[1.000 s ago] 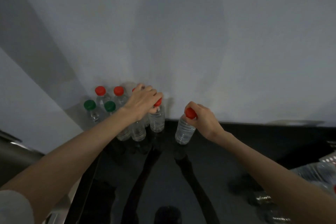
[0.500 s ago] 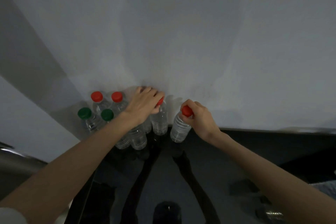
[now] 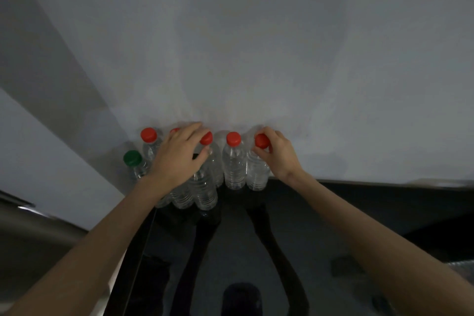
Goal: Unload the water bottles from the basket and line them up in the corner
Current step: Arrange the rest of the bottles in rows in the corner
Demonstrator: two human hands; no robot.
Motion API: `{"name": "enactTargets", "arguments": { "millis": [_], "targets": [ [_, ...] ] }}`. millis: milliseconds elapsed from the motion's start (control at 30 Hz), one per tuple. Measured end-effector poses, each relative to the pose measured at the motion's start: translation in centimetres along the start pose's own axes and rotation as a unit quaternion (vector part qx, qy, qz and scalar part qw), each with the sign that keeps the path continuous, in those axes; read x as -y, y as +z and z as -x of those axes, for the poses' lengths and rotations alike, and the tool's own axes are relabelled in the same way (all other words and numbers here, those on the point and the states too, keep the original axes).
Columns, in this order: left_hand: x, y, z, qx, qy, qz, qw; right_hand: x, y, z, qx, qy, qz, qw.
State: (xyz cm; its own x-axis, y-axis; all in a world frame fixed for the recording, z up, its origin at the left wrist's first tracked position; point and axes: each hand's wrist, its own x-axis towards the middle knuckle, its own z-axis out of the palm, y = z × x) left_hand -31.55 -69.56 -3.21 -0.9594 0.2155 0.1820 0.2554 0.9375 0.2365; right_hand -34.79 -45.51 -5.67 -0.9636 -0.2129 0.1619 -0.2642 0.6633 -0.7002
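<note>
Several clear water bottles stand grouped in the corner against the wall, most with red caps, one with a green cap (image 3: pixel 132 158). My right hand (image 3: pixel 278 155) pinches the red cap of the rightmost bottle (image 3: pixel 257 172), which stands at the end of the back row. Beside it, a red-capped bottle (image 3: pixel 234 161) stands free. My left hand (image 3: pixel 177 159) lies over the tops of the bottles to the left, fingers stretched out. It touches a red cap (image 3: pixel 207 137) and hides other caps.
The bottles stand on a glossy black counter (image 3: pixel 295 226) that mirrors my arms. A pale wall (image 3: pixel 243 46) rises right behind them. The counter's left edge (image 3: pixel 146 233) runs beside my left forearm. Something pale and blurred shows at the far right edge (image 3: pixel 461 265).
My right hand has brought its bottle left and back against the row. My left hand has let go of its red-capped bottle and shifted left over the neighbouring tops.
</note>
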Motion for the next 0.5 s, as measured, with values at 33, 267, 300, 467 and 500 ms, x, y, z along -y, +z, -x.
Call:
{"name": "enactTargets", "arguments": {
  "millis": [33,267,300,467,500],
  "targets": [
    [0.1,0.3,0.3,0.003,-0.003,0.003,1.0,0.0,0.0,0.1,-0.007,0.009,-0.032,0.999],
    [-0.1,2.4,1.2,-0.003,-0.01,-0.078,0.997,-3.1,1.6,3.2,0.087,0.141,-0.115,0.979],
    [-0.1,2.5,1.2,-0.008,-0.01,-0.082,0.997,-3.2,2.1,3.4,0.097,0.152,-0.134,0.975],
    [0.0,2.6,1.2,-0.023,-0.003,-0.087,0.996,-4.0,4.8,3.0,0.078,0.162,-0.169,0.969],
    [0.1,2.6,1.2,-0.025,-0.001,-0.086,0.996,-4.0,5.2,2.9,0.07,0.168,-0.173,0.968]
  ]
}}
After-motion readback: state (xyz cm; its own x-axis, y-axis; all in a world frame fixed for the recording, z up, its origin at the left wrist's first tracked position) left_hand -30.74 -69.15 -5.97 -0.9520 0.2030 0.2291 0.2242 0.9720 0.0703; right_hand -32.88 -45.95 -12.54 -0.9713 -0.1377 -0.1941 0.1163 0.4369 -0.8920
